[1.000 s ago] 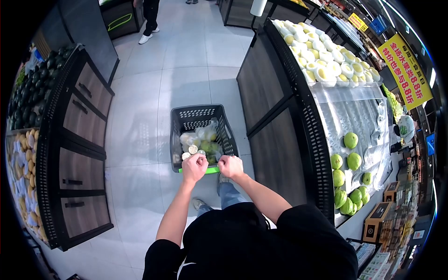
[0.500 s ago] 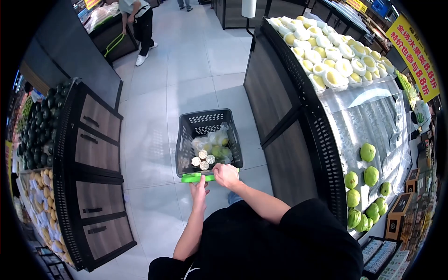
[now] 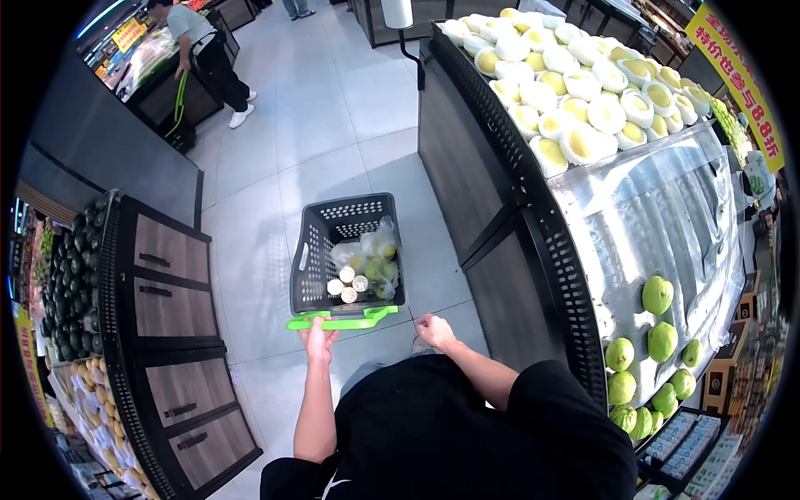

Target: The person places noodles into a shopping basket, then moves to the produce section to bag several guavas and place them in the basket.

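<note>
My left hand is closed round the bright green handle of a dark grey shopping basket. To the right of the handle, apart from it, my right hand is closed; whether anything small is inside it cannot be seen. Within the basket, several pale round-ended items stand together at the near side. Clear bags holding green and yellowish produce lie beside them, toward the basket's right wall.
On the right, a stand carries yellow fruit in white foam and green fruit. Wooden-fronted cabinets with dark produce are at left. A person holding a green handle stands at upper left.
My right hand has left the basket handle and moved right. The handle is now fully visible, with my left hand still on it. Basket and left hand sit further left in view.
</note>
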